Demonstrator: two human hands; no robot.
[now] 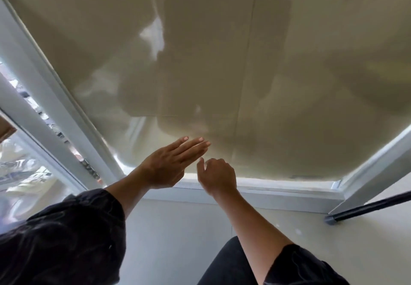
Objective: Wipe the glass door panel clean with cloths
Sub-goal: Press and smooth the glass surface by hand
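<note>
glass door panel: i see the glass door panel (222, 62) filling the upper and middle of my view, from 10 o'clock round to 2 o'clock; it shows pale beige with soft reflections and a faint vertical line through it.
frame: a white frame (40, 89) runs diagonally down the 9 o'clock side, a bottom rail (278, 190) crosses just below centre, and another frame piece rises toward 3 o'clock.
left hand: my left hand (169, 162) sits just left of centre, fingers (191, 146) straight, together and fully extended, pointing toward 1 o'clock at the lower edge of the glass; it has hold of nothing. i cannot tell whether the fingertips touch the glass.
right hand: my right hand (216, 176) is just beside the left, at its 4 o'clock, loosely curled with the thumb raised; i see nothing in it, though the palm side is hidden from me.
sleeves: dark sleeves (73, 236) cover both upper forearms, at 7 and 5 o'clock.
floor: a pale floor (178, 229) lies at 6 o'clock below the rail.
dark bar: a dark bar (367, 207) slants across 4 o'clock, ending in a grey foot on the floor.
cloths: i see no cloth in either hand.
</note>
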